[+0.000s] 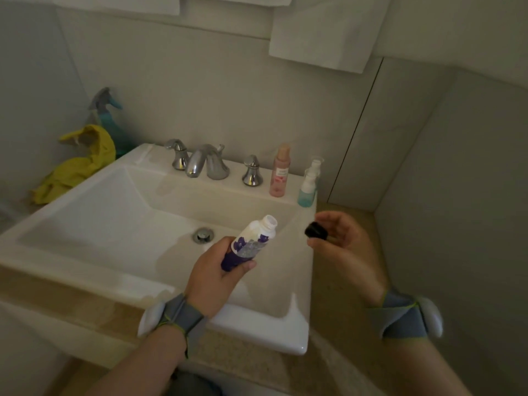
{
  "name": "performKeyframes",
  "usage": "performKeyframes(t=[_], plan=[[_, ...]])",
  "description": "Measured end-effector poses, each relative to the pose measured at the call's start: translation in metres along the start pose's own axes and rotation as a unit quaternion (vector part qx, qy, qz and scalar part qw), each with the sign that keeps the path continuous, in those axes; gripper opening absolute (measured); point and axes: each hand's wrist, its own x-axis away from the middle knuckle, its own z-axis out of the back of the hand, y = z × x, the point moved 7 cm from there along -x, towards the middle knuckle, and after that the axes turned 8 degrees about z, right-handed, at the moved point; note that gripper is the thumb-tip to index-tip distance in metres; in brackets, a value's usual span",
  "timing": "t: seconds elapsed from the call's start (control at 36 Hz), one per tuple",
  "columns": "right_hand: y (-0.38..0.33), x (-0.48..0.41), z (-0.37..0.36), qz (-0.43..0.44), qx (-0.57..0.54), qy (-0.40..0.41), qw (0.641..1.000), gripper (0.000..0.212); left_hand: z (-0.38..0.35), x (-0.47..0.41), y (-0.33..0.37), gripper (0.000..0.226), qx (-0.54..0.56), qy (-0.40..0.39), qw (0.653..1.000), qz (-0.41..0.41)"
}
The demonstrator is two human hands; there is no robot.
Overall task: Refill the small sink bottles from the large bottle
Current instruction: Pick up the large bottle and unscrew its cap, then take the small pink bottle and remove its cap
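My left hand (213, 277) grips a white bottle with a purple flower label (253, 241), tilted up to the right over the sink basin; its neck is uncapped. My right hand (343, 247) hovers to the right of it, pinching a small black cap (315, 230) between thumb and fingers. On the sink's back right ledge stand a pink bottle (280, 171), a small pump bottle with blue-green liquid (308, 190) and a clear small bottle (316, 164) behind it.
The white sink (120, 212) has a chrome faucet (200, 164) with two handles and a drain (203, 235). A yellow cloth (77, 164) and a teal spray bottle (107, 115) sit at the back left. White towels (323, 32) hang above. A wall stands close on the right.
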Motion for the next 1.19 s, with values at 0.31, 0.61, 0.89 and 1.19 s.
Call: performKeyframes(t=[0.31,0.61,0.89,1.19], plan=[[0.104,0.044,0.038,-0.104,0.035,0.107,0.988,0.044,0.002,0.001,0.008,0.025,0.006,0.023,1.0,-0.002],[0.137,0.056,0.04,-0.151,0.149,0.083,0.974,0.044,0.003,0.001,0.005,0.022,0.005,0.019,1.0,0.005],[0.143,0.061,0.038,-0.15,0.181,0.058,0.97,0.04,0.004,0.002,0.006,0.021,0.0,0.024,1.0,0.015],[0.115,0.043,0.043,-0.11,0.184,0.083,0.973,0.053,0.006,0.004,0.0,0.033,0.034,0.025,0.998,0.036]])
